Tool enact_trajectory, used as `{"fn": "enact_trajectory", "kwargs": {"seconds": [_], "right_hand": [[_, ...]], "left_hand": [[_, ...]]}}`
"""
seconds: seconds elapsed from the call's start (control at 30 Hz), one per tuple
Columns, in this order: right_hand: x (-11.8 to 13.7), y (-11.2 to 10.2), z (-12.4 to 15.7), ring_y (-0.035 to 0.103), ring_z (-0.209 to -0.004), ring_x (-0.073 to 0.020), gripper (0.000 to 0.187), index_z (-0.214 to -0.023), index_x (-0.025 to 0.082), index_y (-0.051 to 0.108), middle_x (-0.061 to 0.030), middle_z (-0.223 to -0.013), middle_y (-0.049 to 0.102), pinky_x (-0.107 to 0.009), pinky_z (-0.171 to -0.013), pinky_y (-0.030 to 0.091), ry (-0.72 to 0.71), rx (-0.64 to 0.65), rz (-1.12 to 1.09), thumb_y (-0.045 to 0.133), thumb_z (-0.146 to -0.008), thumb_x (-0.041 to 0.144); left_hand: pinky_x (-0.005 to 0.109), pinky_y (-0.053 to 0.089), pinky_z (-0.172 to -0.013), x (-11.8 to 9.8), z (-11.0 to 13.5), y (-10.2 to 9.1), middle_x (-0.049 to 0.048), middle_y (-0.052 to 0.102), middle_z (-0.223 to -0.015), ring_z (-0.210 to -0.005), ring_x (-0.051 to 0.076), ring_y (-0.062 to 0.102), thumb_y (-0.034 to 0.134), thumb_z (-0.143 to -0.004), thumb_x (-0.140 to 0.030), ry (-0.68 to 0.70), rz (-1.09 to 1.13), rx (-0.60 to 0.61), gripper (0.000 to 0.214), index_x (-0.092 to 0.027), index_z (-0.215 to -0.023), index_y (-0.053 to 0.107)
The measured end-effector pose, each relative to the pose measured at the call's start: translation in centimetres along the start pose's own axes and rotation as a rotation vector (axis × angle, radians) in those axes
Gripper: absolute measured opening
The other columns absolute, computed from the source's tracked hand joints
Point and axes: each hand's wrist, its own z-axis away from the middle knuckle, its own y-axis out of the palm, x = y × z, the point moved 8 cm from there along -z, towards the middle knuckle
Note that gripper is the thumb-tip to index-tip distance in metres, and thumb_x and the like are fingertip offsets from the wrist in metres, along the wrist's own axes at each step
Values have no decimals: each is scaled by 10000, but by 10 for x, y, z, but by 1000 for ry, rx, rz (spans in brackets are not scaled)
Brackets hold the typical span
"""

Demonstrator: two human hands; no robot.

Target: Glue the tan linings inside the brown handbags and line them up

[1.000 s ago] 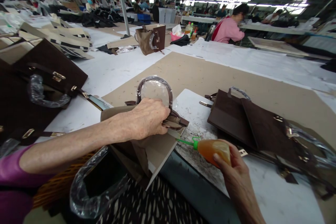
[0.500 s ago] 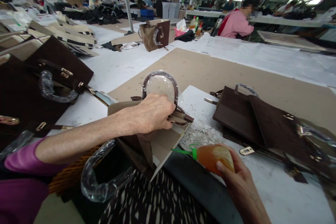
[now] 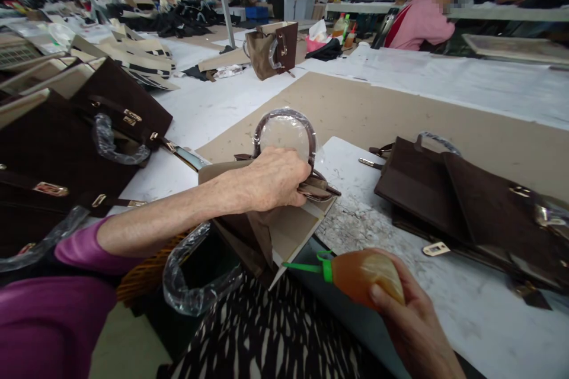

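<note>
A brown handbag (image 3: 291,231) lies over the table's edge and my lap, its pale inner panel facing me. My left hand (image 3: 278,180) is closed on the bag's upper edge, near a handle (image 3: 313,136) wrapped in clear plastic; the fingertips are partly hidden. A second plastic-wrapped handle (image 3: 175,281) hangs below my forearm. In my right hand (image 3: 400,302) is a squeeze bottle (image 3: 362,278) of amber liquid, held on its side. Its green nozzle (image 3: 302,267) points left, with the tip close to the lower corner of the bag's panel.
Several dark brown handbags (image 3: 53,148) stand at the left. Another brown bag (image 3: 427,201) lies flat at the right on the white board (image 3: 351,183). An upright bag (image 3: 271,50) stands farther back, beside a tissue pack (image 3: 317,38). A person in pink (image 3: 418,23) sits across the table.
The bottle's nozzle has come down nearer the lower corner of the bag's panel. The whole view has shifted slightly; my left hand keeps its hold on the bag.
</note>
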Motion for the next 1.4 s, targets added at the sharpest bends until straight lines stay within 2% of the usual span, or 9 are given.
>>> {"fn": "enact_trajectory", "kwargs": {"seconds": [0.23, 0.5, 0.7, 0.87, 1.1, 1.27, 1.4], "right_hand": [[9, 21, 19, 590, -809, -252, 559, -1060, 257, 598, -37, -887, 648, -297, -675, 472, 55, -23, -32, 790, -582, 474], [-10, 16, 22, 609, -806, -264, 589, -1092, 253, 603, -57, -907, 671, -295, -670, 497, 82, 63, -53, 801, -575, 454], [-10, 14, 30, 605, -801, -241, 505, -1059, 260, 607, -40, -909, 665, -275, -609, 505, 176, -103, -205, 790, -624, 439], [-14, 16, 28, 608, -781, -259, 492, -1019, 222, 635, -79, -913, 665, -297, -562, 534, 162, -68, -236, 808, -611, 436], [-6, 24, 41, 610, -770, -226, 536, -1028, 224, 615, -46, -896, 672, -263, -564, 520, 218, -165, -275, 824, -581, 434], [-6, 27, 48, 595, -764, -213, 571, -1059, 228, 597, -39, -897, 663, -248, -563, 509, 214, -161, -247, 817, -580, 447], [-4, 19, 52, 601, -826, -199, 571, -1069, 244, 589, -18, -910, 669, -222, -689, 500, 137, -172, -132, 805, -589, 465]], "left_hand": [[307, 383, -588, -1, 0, -1, 91, 641, -789, -727, 226, 603, 584, -762, -351, -13, -1, -10, 240, -142, -847, 667], [302, 360, -568, 2, -3, 4, 90, 640, -785, -694, 221, 598, 577, -751, -342, -2, 1, -44, 235, -141, -838, 661], [293, 309, -519, 1, -3, 1, 86, 636, -756, -652, 207, 587, 560, -747, -337, 15, -11, -68, 228, -143, -818, 658], [293, 326, -527, 0, -3, 0, 88, 636, -761, -667, 208, 591, 572, -743, -328, 13, -6, -68, 221, -136, -812, 657], [299, 372, -565, 3, -5, 2, 92, 635, -755, -690, 218, 596, 564, -761, -345, 14, 6, -72, 243, -138, -832, 670], [301, 369, -567, 3, -7, 1, 87, 629, -729, -662, 215, 586, 570, -747, -338, 20, 22, -93, 236, -138, -816, 673], [302, 380, -594, 6, -8, 1, 89, 631, -750, -687, 216, 588, 581, -735, -324, -23, 28, -58, 232, -133, -828, 676]]}}
